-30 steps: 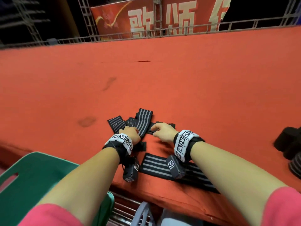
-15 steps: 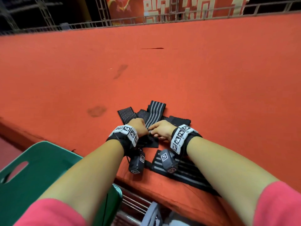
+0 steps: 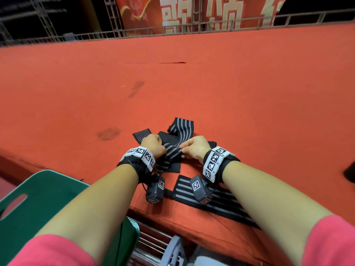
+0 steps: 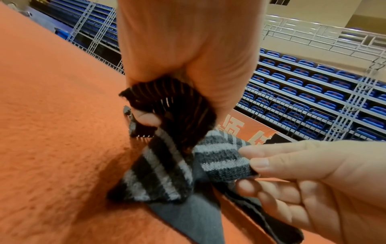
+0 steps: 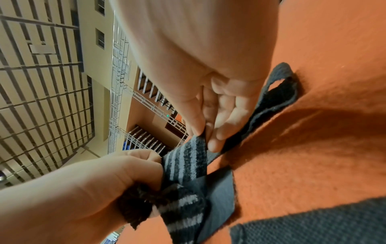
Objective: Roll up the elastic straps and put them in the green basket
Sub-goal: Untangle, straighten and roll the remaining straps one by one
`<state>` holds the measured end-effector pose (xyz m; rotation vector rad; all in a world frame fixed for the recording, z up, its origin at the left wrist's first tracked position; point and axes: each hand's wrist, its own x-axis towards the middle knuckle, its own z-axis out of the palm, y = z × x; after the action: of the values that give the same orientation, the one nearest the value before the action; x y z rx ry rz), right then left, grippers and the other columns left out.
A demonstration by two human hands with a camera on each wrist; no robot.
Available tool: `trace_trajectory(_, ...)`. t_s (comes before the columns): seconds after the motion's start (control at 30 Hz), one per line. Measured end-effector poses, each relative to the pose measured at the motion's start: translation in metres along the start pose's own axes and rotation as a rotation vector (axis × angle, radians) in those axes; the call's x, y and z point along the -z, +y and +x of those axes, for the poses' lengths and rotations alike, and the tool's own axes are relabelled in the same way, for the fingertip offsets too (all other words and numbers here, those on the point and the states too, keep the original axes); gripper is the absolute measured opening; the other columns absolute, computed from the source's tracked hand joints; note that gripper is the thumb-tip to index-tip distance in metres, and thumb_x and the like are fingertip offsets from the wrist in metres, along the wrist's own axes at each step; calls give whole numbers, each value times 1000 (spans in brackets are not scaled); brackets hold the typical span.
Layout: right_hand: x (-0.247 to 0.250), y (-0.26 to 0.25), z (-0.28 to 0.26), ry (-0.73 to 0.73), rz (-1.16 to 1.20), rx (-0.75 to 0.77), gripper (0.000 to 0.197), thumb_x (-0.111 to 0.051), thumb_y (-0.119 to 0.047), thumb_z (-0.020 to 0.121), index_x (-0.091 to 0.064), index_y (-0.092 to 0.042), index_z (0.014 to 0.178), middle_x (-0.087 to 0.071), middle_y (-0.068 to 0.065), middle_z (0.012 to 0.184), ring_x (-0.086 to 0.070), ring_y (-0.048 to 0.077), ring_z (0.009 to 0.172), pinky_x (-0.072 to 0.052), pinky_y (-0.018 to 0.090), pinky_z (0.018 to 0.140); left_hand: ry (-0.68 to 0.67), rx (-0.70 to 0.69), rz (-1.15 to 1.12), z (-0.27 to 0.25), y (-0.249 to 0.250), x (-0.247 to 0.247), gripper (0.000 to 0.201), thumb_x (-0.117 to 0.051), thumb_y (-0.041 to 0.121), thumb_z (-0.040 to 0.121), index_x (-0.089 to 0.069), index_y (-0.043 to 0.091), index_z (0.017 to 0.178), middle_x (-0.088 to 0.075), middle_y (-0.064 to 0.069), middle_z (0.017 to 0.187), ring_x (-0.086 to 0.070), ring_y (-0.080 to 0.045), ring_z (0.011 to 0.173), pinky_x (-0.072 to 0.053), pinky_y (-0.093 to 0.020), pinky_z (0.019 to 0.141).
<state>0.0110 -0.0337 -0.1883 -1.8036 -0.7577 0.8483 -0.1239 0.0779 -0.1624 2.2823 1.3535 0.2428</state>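
Observation:
A black elastic strap with grey stripes [image 3: 172, 152] lies bunched on the red felt table [image 3: 230, 93]. My left hand [image 3: 153, 145] grips one bunched part of it [image 4: 177, 112] in a fist. My right hand [image 3: 192, 148] pinches the striped end [image 4: 221, 158] between thumb and forefinger, just right of the left hand [image 5: 117, 175]. The strap's far end [image 3: 182, 125] folds upward behind the hands. A second striped strap [image 3: 221, 204] lies flat along the near table edge under my right forearm. The green basket [image 3: 38, 204] stands at the lower left, below the table edge.
A dark object [image 3: 350, 172] sits at the right edge of the table. Metal railings [image 3: 192, 29] and a red banner [image 3: 192, 14] run along the far side. A grey chair frame [image 3: 172, 252] is below the near table edge, beside the basket.
Both hands have drawn closer together on the strap; the right hand moved left and now pinches the striped end beside the left fist. The camera view has shifted.

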Motion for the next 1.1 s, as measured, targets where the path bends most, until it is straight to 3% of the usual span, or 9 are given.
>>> trace_trajectory(0.23,10,3,0,58,82,-45,16,-66,8,86,-72,-6,79,-72,13,74,-69,22,65,-61,37,69,11,2,-18,-3,1,-6,22,-43,-4,73,-42,18,67,-50,-2,67,-48,-23,64,-38,-28,56)
trace_trajectory(0.37,14,7,0,82,97,-75,16,-64,8,88,-70,-5,80,-71,16,76,-69,23,65,-62,40,73,21,-8,-43,-1,-1,-14,21,-42,-3,76,-46,16,82,-51,-4,77,-48,-22,66,-38,-29,55)
trace_trajectory(0.47,21,10,1,125,113,-123,17,-61,6,89,-70,-6,82,-73,18,80,-71,24,66,-62,41,73,-18,44,-68,1,-7,-19,19,-47,1,83,-43,16,95,-51,-5,82,-51,-26,78,-40,-33,65)
trace_trajectory(0.6,42,11,1,173,135,-150,21,-59,8,89,-69,-7,79,-70,17,76,-72,28,71,-62,42,74,-112,29,-13,2,-12,-21,19,-51,1,80,-49,20,85,-57,-1,82,-56,-25,84,-45,-32,67)
trace_trajectory(0.67,52,11,1,186,136,-145,21,-57,8,88,-69,-7,79,-69,17,77,-71,27,67,-62,41,73,-160,-16,55,2,-7,-23,15,-54,5,84,-58,19,87,-64,-1,90,-62,-25,90,-53,-32,77)
trace_trajectory(0.77,65,12,0,241,149,-140,24,-55,8,87,-71,-7,78,-65,15,74,-68,26,61,-61,38,69,-201,-71,124,3,-1,-29,19,-54,9,88,-70,13,98,-71,-7,109,-65,-28,105,-53,-36,92)
trace_trajectory(0.9,75,11,-7,261,164,-125,24,-56,7,87,-71,-9,77,-62,11,70,-65,22,55,-62,38,69,-227,-92,164,2,2,-33,24,-55,10,90,-73,11,106,-71,-6,114,-64,-27,109,-51,-35,96)
trace_trajectory(1.1,76,8,-8,294,212,-70,26,-55,8,87,-70,-9,76,-61,7,76,-63,17,58,-61,35,67,-230,-91,174,-2,-1,-33,20,-60,10,87,-74,14,101,-72,-5,109,-66,-23,104,-53,-34,93)
